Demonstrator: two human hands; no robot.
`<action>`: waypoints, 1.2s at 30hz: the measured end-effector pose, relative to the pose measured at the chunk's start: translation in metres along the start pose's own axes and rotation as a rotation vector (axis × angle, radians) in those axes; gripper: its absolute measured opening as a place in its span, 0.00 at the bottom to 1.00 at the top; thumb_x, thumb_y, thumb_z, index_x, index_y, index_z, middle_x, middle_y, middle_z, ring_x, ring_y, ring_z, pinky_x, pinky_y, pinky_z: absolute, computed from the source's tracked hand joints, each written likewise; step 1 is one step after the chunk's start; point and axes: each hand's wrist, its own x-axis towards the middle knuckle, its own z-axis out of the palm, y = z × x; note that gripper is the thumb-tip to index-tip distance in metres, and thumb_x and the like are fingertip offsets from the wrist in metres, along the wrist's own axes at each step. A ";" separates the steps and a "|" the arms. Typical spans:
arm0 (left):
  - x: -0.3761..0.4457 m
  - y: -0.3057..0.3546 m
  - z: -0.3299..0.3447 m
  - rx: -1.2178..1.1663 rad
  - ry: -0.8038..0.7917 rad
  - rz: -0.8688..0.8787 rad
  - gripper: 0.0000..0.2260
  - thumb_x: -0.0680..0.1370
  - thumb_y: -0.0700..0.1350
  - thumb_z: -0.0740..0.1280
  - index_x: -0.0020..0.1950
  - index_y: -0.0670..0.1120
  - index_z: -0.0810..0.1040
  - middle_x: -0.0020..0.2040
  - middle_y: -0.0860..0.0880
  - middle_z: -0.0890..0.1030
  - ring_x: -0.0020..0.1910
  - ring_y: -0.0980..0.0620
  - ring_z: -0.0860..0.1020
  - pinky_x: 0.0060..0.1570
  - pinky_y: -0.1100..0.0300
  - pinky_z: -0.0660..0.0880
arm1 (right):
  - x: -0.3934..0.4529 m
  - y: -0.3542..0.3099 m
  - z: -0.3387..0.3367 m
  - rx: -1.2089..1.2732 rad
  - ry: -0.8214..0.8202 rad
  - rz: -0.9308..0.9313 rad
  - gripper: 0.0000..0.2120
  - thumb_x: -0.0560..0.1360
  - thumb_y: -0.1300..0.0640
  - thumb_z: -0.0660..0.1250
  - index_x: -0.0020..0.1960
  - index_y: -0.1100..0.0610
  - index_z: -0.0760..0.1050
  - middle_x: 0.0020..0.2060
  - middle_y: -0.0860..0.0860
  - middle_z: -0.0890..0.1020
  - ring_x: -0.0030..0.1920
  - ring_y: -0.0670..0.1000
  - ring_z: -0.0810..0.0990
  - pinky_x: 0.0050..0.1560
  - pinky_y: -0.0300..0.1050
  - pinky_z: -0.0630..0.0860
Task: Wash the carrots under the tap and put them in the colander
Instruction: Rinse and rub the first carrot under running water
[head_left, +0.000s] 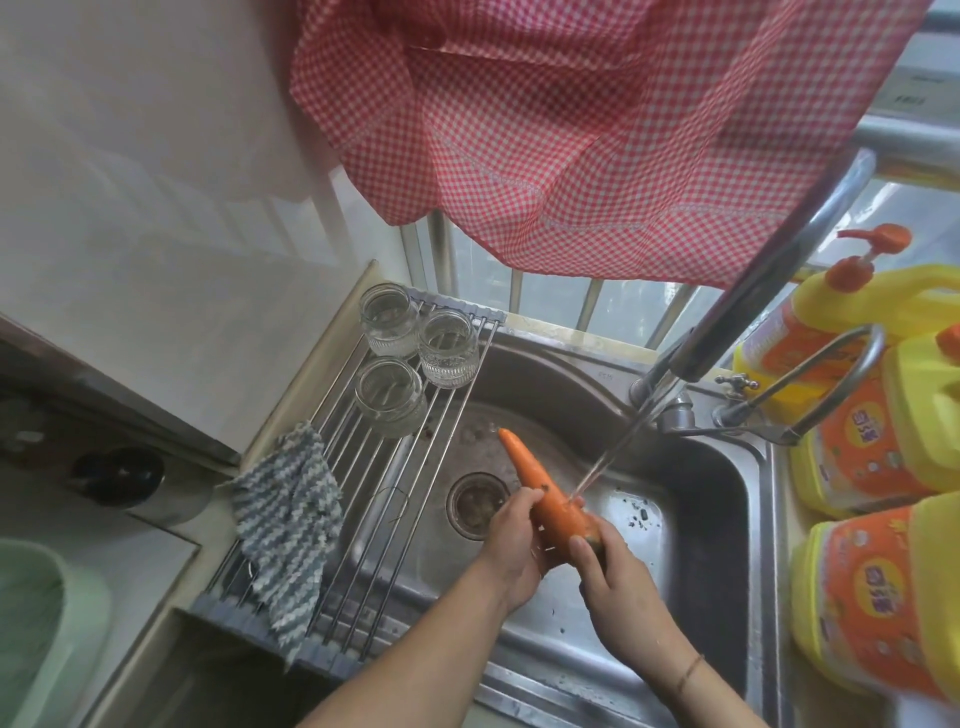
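Note:
An orange carrot (540, 486) is held over the steel sink (691, 499), its thin tip pointing up and away. My left hand (511, 545) grips its middle from the left. My right hand (615, 582) holds its thick end, thumb on top. Water runs in a thin stream from the tap (737, 312) and hits the carrot near its thick end. A pale green vessel (36, 623) shows at the lower left edge; whether it is the colander I cannot tell.
A roll-up drying rack (363, 493) spans the sink's left side, with three glass jars (410, 358) and a blue-white cloth (285, 530) on it. Yellow detergent bottles (872, 467) crowd the right. A red checked cloth (571, 119) hangs overhead. The drain (475, 501) lies beneath the carrot.

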 end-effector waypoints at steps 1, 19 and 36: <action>0.001 0.001 -0.001 0.019 0.006 0.020 0.15 0.80 0.44 0.58 0.62 0.37 0.73 0.52 0.39 0.81 0.49 0.41 0.79 0.44 0.49 0.79 | -0.001 0.001 -0.001 -0.009 0.005 -0.009 0.17 0.81 0.47 0.57 0.69 0.45 0.66 0.36 0.44 0.79 0.34 0.38 0.77 0.36 0.35 0.70; 0.000 -0.004 0.005 -0.017 -0.024 0.098 0.16 0.71 0.39 0.64 0.58 0.36 0.73 0.46 0.40 0.81 0.47 0.41 0.80 0.50 0.47 0.77 | 0.005 -0.007 -0.005 0.093 -0.036 0.169 0.15 0.75 0.49 0.68 0.59 0.47 0.68 0.37 0.51 0.82 0.27 0.45 0.77 0.29 0.40 0.73; -0.004 -0.009 0.017 0.254 0.134 0.147 0.11 0.84 0.43 0.56 0.50 0.40 0.75 0.38 0.45 0.83 0.37 0.50 0.82 0.37 0.58 0.79 | -0.006 -0.006 0.006 -0.054 0.098 0.052 0.15 0.76 0.48 0.66 0.61 0.45 0.68 0.31 0.47 0.79 0.29 0.44 0.76 0.28 0.36 0.67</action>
